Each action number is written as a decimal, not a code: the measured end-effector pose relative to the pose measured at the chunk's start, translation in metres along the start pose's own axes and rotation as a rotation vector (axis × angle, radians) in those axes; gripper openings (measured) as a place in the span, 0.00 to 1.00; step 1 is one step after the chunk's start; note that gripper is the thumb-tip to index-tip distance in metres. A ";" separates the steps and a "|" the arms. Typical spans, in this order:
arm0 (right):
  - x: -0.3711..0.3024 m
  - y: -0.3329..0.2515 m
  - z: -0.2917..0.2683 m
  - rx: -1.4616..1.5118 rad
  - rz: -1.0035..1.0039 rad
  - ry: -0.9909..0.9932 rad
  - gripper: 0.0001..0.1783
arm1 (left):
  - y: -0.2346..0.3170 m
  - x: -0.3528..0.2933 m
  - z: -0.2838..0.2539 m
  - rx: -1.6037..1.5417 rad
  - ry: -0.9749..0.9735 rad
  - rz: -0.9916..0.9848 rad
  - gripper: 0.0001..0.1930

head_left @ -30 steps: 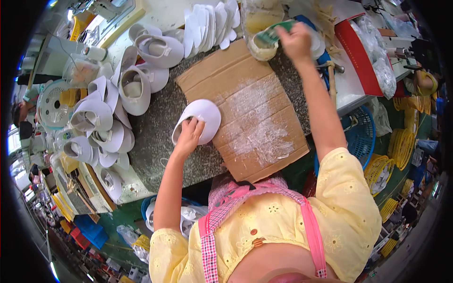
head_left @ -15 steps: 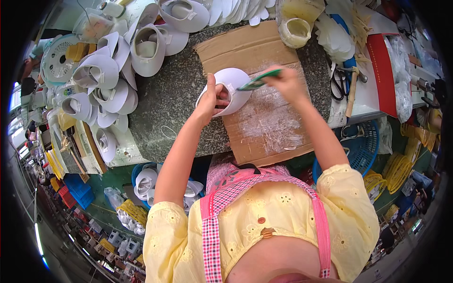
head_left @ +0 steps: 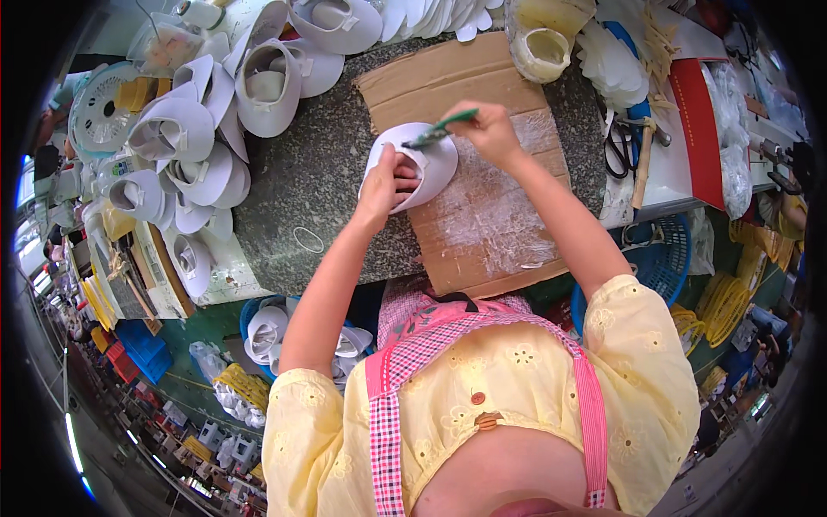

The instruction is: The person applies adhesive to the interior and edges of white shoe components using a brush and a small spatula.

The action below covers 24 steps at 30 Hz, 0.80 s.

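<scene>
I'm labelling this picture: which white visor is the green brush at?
The visor in the left hand, at the left edge of the cardboard. The right hand holds the green brush to it; the other visors sit apart from both hands.

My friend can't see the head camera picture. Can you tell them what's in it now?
A person's left grip holds a white visor while the right grip holds a green brush at its rim, over cardboard. More white visors are heaped at left.
</scene>
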State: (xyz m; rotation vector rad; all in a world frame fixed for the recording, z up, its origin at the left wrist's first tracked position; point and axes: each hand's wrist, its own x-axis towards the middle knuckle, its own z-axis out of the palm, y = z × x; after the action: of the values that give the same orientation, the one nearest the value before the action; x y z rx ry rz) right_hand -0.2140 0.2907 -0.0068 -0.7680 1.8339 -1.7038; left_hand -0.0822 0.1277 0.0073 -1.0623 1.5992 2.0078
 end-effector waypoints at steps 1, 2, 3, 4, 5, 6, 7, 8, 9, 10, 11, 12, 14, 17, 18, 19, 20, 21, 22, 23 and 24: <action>0.002 0.003 0.004 -0.002 0.005 0.042 0.04 | 0.000 -0.001 -0.002 0.065 0.045 0.056 0.33; -0.009 0.008 0.001 0.011 0.033 0.044 0.05 | 0.004 -0.007 -0.009 0.594 0.050 0.286 0.25; -0.018 0.011 -0.003 0.013 0.037 0.045 0.05 | 0.008 -0.016 -0.012 0.595 0.048 0.282 0.25; -0.027 0.010 -0.005 0.020 0.032 -0.002 0.05 | 0.014 -0.031 -0.012 0.935 0.005 0.402 0.22; -0.034 0.008 -0.006 0.027 0.027 -0.049 0.05 | 0.017 -0.038 -0.014 1.276 -0.043 0.522 0.20; -0.038 0.007 -0.007 0.029 0.033 -0.047 0.05 | 0.013 -0.037 -0.020 1.377 -0.176 0.536 0.22; -0.040 0.005 -0.006 0.053 0.027 -0.040 0.05 | 0.015 -0.035 -0.019 1.381 -0.178 0.536 0.22; -0.040 0.003 -0.006 0.077 0.023 -0.033 0.04 | 0.017 -0.033 -0.017 1.296 -0.227 0.533 0.25; -0.040 0.000 -0.007 0.101 0.018 -0.027 0.04 | 0.020 -0.030 -0.016 1.209 -0.274 0.527 0.28; -0.040 -0.002 -0.012 0.269 0.088 0.052 0.05 | 0.017 -0.028 -0.018 0.973 -0.358 0.436 0.33; -0.037 -0.010 -0.017 0.274 0.089 0.053 0.05 | 0.017 -0.029 -0.019 0.976 -0.358 0.432 0.33; -0.032 -0.022 -0.022 0.297 0.032 0.142 0.05 | 0.018 -0.030 -0.020 0.587 -0.388 0.250 0.33; -0.028 -0.032 -0.023 0.315 -0.047 0.275 0.04 | 0.019 -0.030 -0.019 -0.195 -0.412 -0.106 0.36; -0.021 -0.027 -0.007 0.193 -0.126 0.270 0.04 | 0.024 -0.033 -0.006 -0.659 -0.507 -0.071 0.41; -0.025 -0.029 -0.005 0.193 -0.131 0.273 0.04 | 0.025 -0.032 -0.005 -0.664 -0.573 -0.035 0.45; -0.032 -0.032 0.000 0.088 -0.145 0.207 0.04 | 0.024 -0.034 -0.006 -0.663 -0.568 -0.034 0.45; -0.037 -0.034 0.004 -0.019 -0.159 0.138 0.05 | 0.024 -0.033 -0.005 -0.737 -0.506 0.024 0.45; -0.042 -0.035 0.005 -0.018 -0.162 0.134 0.05 | 0.023 -0.032 -0.006 -0.810 -0.442 0.084 0.46; -0.052 -0.039 0.003 0.047 -0.174 0.046 0.05 | 0.020 -0.035 -0.009 -0.847 -0.421 0.094 0.46; -0.055 -0.044 0.003 0.111 -0.187 -0.042 0.05 | 0.020 -0.037 -0.010 -0.849 -0.419 0.093 0.46; -0.044 -0.046 0.001 0.112 -0.210 0.060 0.05 | 0.023 -0.038 -0.011 -0.894 -0.446 0.113 0.46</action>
State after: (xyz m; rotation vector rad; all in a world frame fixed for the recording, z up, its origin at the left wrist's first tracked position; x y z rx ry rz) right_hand -0.1796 0.3192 0.0386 -0.8978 1.7302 -1.9636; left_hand -0.0694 0.1174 0.0500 -0.6710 0.5176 2.8587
